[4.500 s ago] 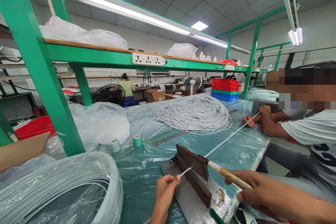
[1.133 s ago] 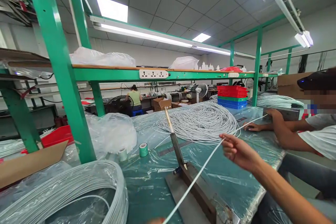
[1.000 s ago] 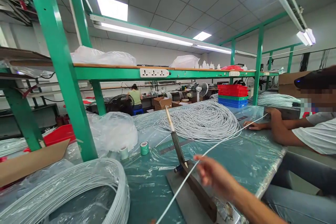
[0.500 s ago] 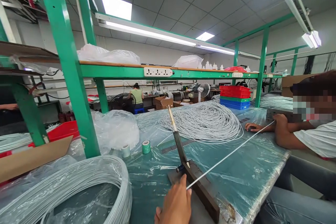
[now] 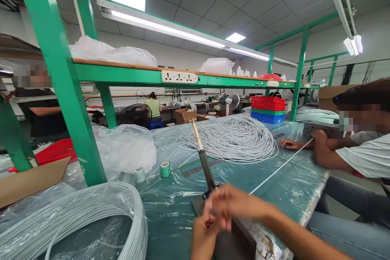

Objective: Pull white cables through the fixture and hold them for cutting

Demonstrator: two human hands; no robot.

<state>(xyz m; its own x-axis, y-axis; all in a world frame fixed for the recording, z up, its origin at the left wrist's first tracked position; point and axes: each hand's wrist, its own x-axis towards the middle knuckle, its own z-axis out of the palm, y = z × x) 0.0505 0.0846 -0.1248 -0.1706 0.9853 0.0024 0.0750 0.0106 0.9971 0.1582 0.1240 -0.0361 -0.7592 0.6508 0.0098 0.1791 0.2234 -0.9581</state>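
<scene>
A thin white cable (image 5: 281,167) runs from a co-worker's hand (image 5: 319,135) at the right across the bench and passes behind my right wrist. My left hand (image 5: 202,235), low in the middle, is closed at the cable's near end, its fingertips partly covered. Over it reaches my right hand (image 5: 227,203), touching or nearly touching the left fingers; motion smears its fingers. Both hands are in front of a lever cutter (image 5: 207,170), whose handle tilts up and whose dark bar (image 5: 243,235) slopes toward me.
A large loose coil of white cable (image 5: 231,138) lies beyond the cutter. Another wrapped coil (image 5: 134,219) sits front left. Tape rolls (image 5: 165,169), a clear plastic bag (image 5: 128,146), a green post (image 5: 70,89) and stacked trays (image 5: 268,109) stand around.
My right hand has come in from the right and reached over my left hand. The left hand has stayed by the cutter. The view has shifted slightly.
</scene>
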